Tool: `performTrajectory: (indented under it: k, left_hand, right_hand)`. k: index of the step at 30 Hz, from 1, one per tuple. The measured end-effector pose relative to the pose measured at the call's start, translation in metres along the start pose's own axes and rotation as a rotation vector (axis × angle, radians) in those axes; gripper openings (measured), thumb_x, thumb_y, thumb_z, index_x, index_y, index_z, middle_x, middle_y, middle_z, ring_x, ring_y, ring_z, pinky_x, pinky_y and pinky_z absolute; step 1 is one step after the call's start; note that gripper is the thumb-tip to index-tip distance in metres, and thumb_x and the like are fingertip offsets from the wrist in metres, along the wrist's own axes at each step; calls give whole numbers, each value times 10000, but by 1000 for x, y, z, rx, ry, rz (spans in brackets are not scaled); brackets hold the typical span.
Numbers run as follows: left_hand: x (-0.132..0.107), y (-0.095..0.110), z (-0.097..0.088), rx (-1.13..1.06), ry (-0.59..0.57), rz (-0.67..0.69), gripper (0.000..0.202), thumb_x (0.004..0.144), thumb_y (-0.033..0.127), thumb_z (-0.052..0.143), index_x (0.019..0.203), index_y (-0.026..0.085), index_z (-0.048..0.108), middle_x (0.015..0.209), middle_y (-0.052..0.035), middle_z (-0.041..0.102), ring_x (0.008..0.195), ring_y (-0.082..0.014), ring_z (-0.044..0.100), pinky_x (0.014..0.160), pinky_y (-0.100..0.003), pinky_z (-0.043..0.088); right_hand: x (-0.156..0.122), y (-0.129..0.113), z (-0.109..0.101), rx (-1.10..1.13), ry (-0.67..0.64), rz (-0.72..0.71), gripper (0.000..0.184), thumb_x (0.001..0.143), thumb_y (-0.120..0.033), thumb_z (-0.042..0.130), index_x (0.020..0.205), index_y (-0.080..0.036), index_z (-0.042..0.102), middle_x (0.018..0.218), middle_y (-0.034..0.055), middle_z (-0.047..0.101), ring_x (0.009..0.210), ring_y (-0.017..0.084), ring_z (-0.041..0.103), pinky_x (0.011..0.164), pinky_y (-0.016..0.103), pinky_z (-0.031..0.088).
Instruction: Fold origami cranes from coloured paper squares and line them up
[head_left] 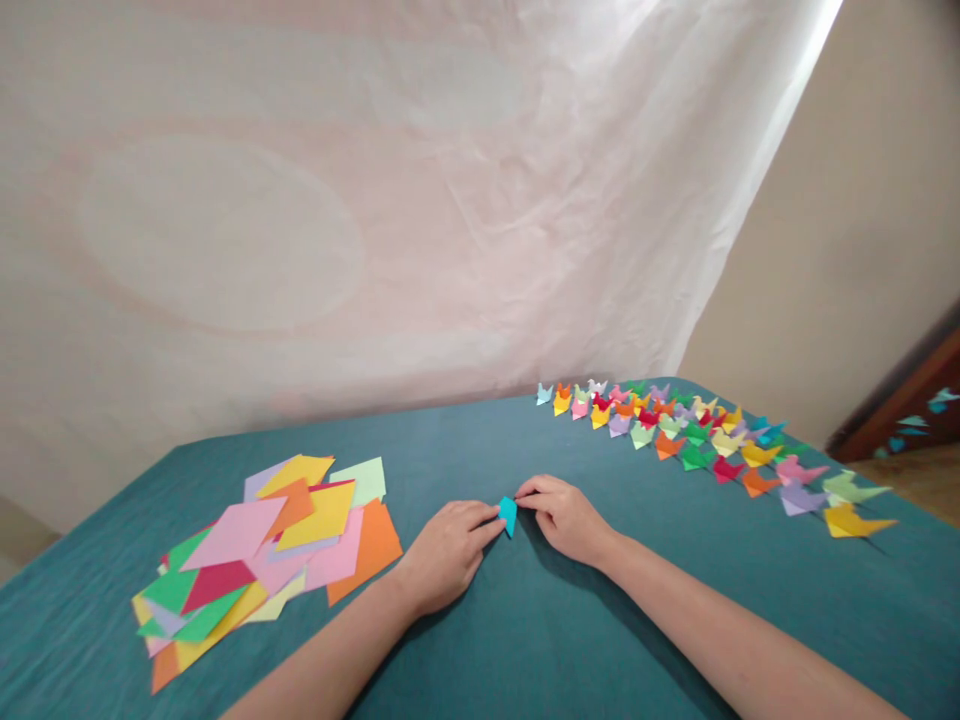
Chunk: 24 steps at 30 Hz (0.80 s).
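Note:
A small folded piece of turquoise paper (508, 513) stands on the teal tablecloth (525, 620) at the centre. My left hand (446, 555) rests on the cloth with its fingertips pinching the paper's left side. My right hand (564, 517) pinches the paper's right edge between thumb and forefinger. Both hands lie low on the table, close together.
A loose pile of coloured paper squares (262, 545) lies at the left. Several folded paper birds (697, 435) in many colours stand in rows at the right back. A pale sheet (375, 200) hangs behind the table. More paper shapes (919, 425) lie on the floor far right.

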<state>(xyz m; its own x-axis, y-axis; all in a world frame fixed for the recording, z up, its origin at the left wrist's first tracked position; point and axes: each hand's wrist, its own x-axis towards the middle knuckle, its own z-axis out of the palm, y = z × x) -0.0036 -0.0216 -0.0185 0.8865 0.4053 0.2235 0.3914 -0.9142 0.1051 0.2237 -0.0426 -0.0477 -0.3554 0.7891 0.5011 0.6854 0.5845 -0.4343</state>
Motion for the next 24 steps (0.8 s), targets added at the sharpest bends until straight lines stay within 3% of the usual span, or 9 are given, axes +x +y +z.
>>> performTrajectory:
  k: [9,15,24]
  left_hand:
    - [0,1,-1,-4,-21,-27,404,844,110,442,1233,210,483,1219,-73,519,1135,-214,450,984,-383,366]
    - [0,1,-2,-21,-21,-27,397,842,107,448,1225,202,486,1209,-66,527,1154,-200,434,1003,-369,348]
    - [1,1,-2,-84,-4,-25,380,818,81,437,1179,171,515,1185,-57,569,1120,-180,476,1009,-342,349]
  right_hand:
    - [1,-10,3,105,15,49,385,741,-3,430,985,-196,659,948,49,630,866,161,576,807,298,462]
    - [1,-16,4,37,-23,7,272,809,-119,496,1026,-205,636,989,54,625,901,178,558,824,328,444]
    - [1,-16,5,-52,-78,-69,291,830,-163,520,1099,-230,611,1012,67,601,932,197,537,813,362,432]
